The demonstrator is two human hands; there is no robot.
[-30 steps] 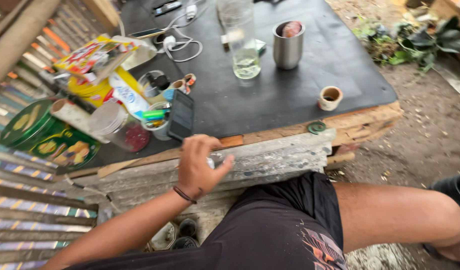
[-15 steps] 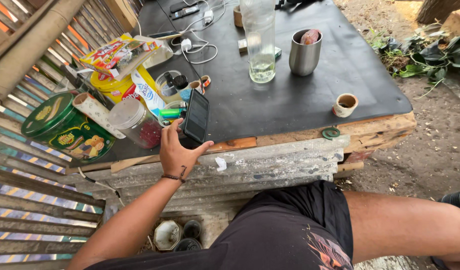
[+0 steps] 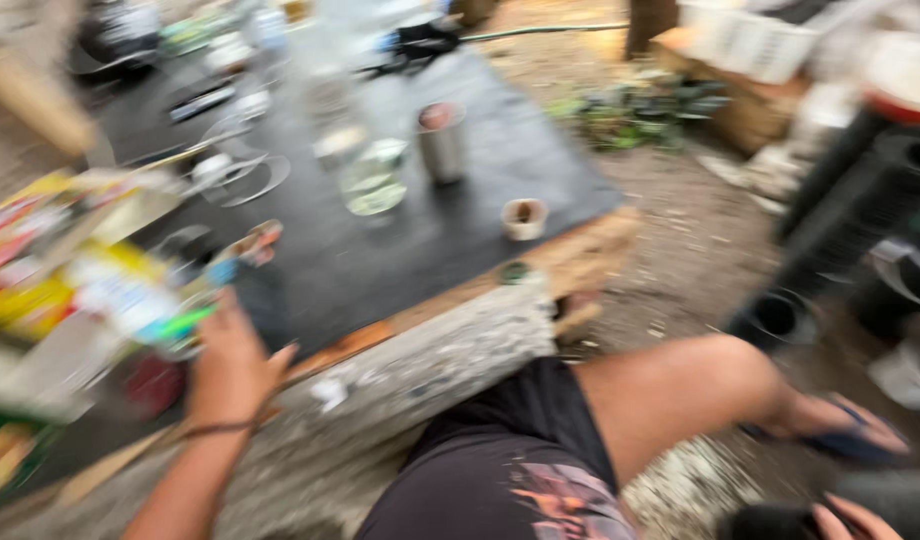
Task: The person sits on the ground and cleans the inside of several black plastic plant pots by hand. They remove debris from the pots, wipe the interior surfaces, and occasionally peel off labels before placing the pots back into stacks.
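Your left hand [image 3: 230, 365] has slid from the wooden front edge up onto the flat black phone [image 3: 263, 305] near the black mat's [image 3: 380, 260] front-left corner; grip blurred, cannot tell. Right hand's fingertips [image 3: 848, 520] barely in view.

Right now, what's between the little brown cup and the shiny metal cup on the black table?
Only bare black tabletop between the small brown cup and the metal cup, in the blurry head view.

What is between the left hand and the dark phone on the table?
Nothing visible. The left hand already reaches the dark phone at the edge of the black table top, seemingly touching it. The picture is blurred, so the exact grip is unclear.
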